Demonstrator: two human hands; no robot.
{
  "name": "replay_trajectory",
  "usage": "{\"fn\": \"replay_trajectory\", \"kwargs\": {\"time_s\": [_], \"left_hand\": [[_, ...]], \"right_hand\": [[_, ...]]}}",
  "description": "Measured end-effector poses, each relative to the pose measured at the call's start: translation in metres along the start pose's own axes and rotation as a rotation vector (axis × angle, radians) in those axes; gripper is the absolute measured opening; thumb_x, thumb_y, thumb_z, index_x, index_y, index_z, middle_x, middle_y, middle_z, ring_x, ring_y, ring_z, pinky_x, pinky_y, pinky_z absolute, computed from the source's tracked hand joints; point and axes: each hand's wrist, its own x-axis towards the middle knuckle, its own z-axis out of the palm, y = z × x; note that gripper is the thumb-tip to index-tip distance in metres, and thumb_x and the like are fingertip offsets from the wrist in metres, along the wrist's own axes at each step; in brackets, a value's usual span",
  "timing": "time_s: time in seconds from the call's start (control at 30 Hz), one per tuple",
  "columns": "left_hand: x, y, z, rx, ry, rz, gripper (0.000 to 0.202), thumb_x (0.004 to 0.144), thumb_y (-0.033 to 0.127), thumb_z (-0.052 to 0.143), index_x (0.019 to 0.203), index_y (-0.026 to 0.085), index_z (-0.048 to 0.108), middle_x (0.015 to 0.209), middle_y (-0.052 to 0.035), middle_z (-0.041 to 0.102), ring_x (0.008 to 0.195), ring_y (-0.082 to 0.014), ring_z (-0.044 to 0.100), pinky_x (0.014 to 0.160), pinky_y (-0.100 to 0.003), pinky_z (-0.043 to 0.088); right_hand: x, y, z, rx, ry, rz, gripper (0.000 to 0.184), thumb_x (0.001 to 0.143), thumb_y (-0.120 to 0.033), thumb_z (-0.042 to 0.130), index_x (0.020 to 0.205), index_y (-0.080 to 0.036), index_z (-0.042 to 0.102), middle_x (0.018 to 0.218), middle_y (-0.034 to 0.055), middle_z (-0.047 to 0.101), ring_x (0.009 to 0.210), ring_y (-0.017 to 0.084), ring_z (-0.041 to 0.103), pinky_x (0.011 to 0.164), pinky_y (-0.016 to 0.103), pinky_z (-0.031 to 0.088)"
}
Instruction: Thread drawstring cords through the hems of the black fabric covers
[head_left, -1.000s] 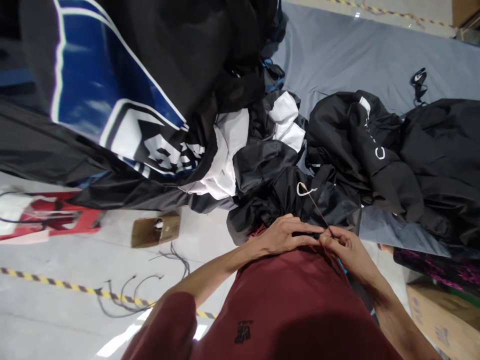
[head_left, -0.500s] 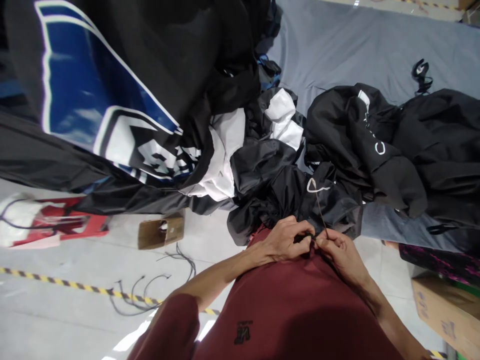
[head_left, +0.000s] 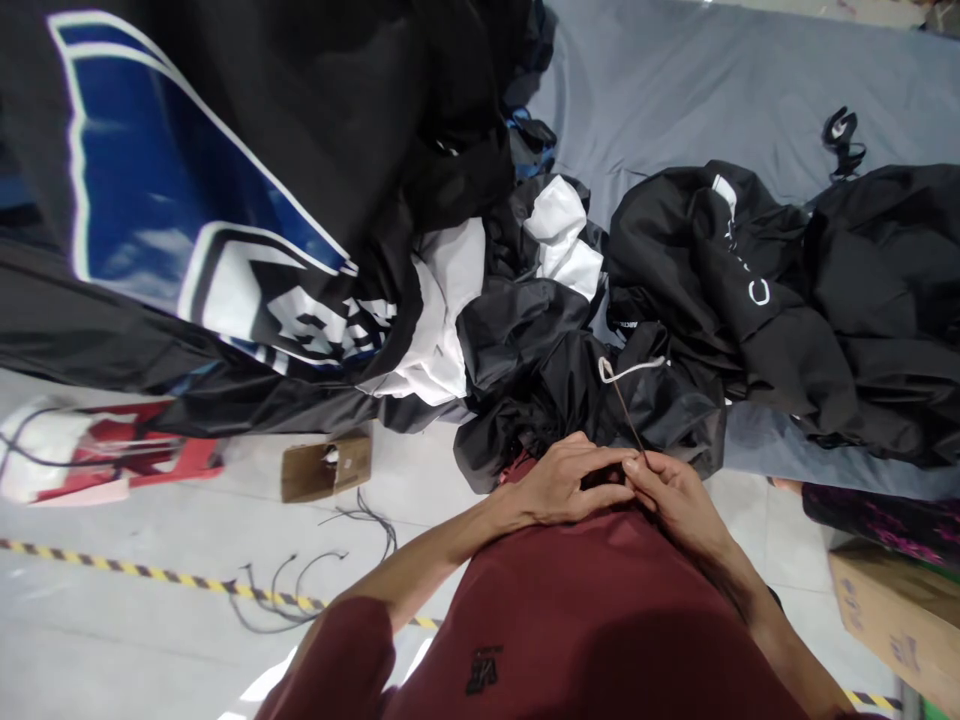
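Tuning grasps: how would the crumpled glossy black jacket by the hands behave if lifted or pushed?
Crumpled glossy black jacket probably floppy: deep folds, so pushing would bunch it. Sheen suggests thin, light, slippery cloth. Left hand seems to grip its edge while right hand pinches a thin dark rod, so it may drag.

Can't make out what's under the left hand (head_left: 562, 485), its fingers cover some dark bit completely. The lower end of the thin stick (head_left: 624, 415) disappears into the pinch of the right hand (head_left: 675, 495). The blue-and-white print (head_left: 150, 190) is cut off top and left. The red stool (head_left: 135, 465) is just blur. The cardboard box (head_left: 892, 620) runs off the right edge, and the jacket label (head_left: 625, 327) is too tiny to read.
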Motion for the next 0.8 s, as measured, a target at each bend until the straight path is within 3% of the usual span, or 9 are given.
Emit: {"fn": "replay_trajectory", "kwargs": {"time_s": [0.17,0.4,0.57,0.7,0.8], "left_hand": [[-0.001,0.0,0.0,0.091,0.033,0.091,0.035,0.114,0.04,0.049,0.123,0.021,0.076,0.104,-0.0067,0.084,0.082,-0.0184,0.07,0.087,-0.036,0.052],[-0.007,0.002,-0.01,0.257,-0.053,0.272,0.031,0.115,0.033,0.044,0.121,0.019,0.071,0.093,-0.0064,0.081,0.078,-0.0188,0.068,0.083,-0.036,0.052],[-0.009,-0.007,-0.006,0.205,-0.016,0.174,0.03,0.113,0.041,0.051,0.122,0.023,0.073,0.096,-0.0058,0.08,0.079,-0.0183,0.068,0.083,-0.034,0.053],[-0.007,-0.011,-0.002,0.169,0.046,0.097,0.035,0.111,0.051,0.057,0.116,0.022,0.075,0.09,-0.0048,0.078,0.075,-0.0171,0.063,0.075,-0.03,0.05],[-0.005,-0.009,-0.002,0.16,0.054,0.1,0.036,0.11,0.052,0.059,0.114,0.02,0.076,0.088,-0.0046,0.077,0.075,-0.0167,0.062,0.073,-0.028,0.048]], "right_hand": [[-0.007,-0.004,0.002,0.036,0.02,0.033,0.06,0.087,-0.076,0.076,0.073,-0.021,0.059,0.063,-0.0052,0.039,0.059,0.011,0.027,0.056,0.027,0.019],[-0.03,-0.014,0.009,0.04,0.113,0.081,0.067,0.076,-0.082,0.081,0.066,-0.023,0.051,0.057,-0.0062,0.036,0.055,0.01,0.023,0.052,0.028,0.023],[-0.023,-0.017,0.004,-0.016,0.059,0.087,0.066,0.079,-0.084,0.078,0.069,-0.022,0.057,0.057,-0.0051,0.042,0.055,0.01,0.029,0.055,0.028,0.029],[-0.01,-0.016,-0.01,-0.082,0.044,0.038,0.07,0.095,-0.087,0.056,0.082,-0.02,0.072,0.055,-0.0005,0.054,0.055,0.014,0.043,0.059,0.029,0.034],[-0.006,-0.016,-0.015,-0.115,0.06,0.024,0.071,0.096,-0.088,0.052,0.083,-0.02,0.071,0.056,0.0002,0.057,0.054,0.014,0.045,0.057,0.03,0.033]]}}
